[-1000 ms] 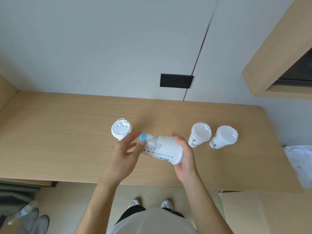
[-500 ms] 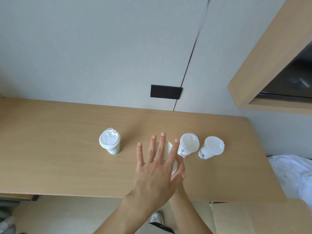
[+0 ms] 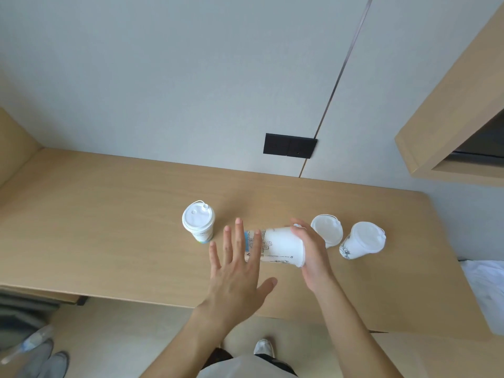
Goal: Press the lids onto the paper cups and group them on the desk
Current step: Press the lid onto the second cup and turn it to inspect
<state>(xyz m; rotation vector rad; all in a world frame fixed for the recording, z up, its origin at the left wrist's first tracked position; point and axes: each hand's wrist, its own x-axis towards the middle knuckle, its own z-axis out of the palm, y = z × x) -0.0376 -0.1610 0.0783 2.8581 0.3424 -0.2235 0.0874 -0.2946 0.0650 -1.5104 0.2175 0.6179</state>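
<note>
A white paper cup (image 3: pixel 281 246) with line drawings and a blue band is held sideways above the wooden desk (image 3: pixel 109 227), lid end to the right. My right hand (image 3: pixel 311 255) grips that lid end. My left hand (image 3: pixel 237 271) is spread flat with fingers apart, in front of the cup's base end; I cannot tell whether it touches. One lidded cup (image 3: pixel 198 224) stands upright to the left. Two more lidded cups (image 3: pixel 327 233) (image 3: pixel 361 241) stand side by side on the right, just beyond my right hand.
A black socket plate (image 3: pixel 289 145) sits on the wall behind the desk. A wooden shelf unit (image 3: pixel 450 126) overhangs the right end. White bedding (image 3: pixel 488 290) lies right of the desk. Shoes and a plastic bottle (image 3: pixel 30 342) are on the floor at lower left.
Half a second ago my left hand covered the cup's top from above. Now the cup lies sideways in my right hand and my left hand has drawn back to its base end.
</note>
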